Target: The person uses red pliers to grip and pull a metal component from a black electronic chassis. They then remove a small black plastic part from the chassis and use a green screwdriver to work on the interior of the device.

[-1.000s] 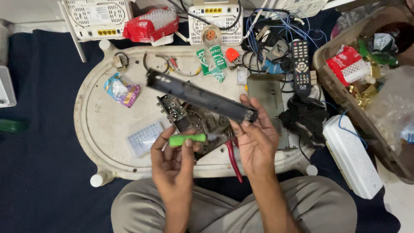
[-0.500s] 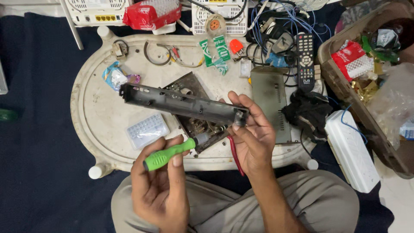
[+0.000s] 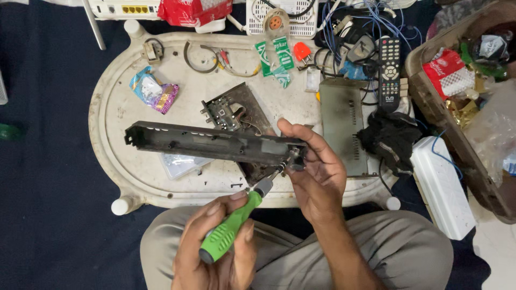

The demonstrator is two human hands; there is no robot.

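While the left hand (image 3: 215, 244) is wrapped around the green plastic handle of a screwdriver (image 3: 230, 229), its metal tip angles up to the right-hand end of a long, dark, narrow plastic panel (image 3: 215, 146) with a row of small holes along its upper edge. The right hand (image 3: 314, 166) grips that same end of the panel, thumb on top and fingers curled beneath, holding it roughly level above a white, oval plastic table (image 3: 115, 139) set on a dark blue floor covering. Just behind the panel a bare brown circuit board (image 3: 234, 110) lies on the table, partly hidden by it, and a small clear plastic packet (image 3: 180, 164) shows just below the panel's lower edge. To the right of the right hand rests a grey metal box cover with slots (image 3: 342, 126), and beyond it a black remote control (image 3: 389, 72) and a crumpled black cloth (image 3: 389, 139). A shiny crinkled wrapper (image 3: 153, 91) sits near the table's left side, well apart from both hands. The person's grey trousers (image 3: 398, 249) fill the lower frame.
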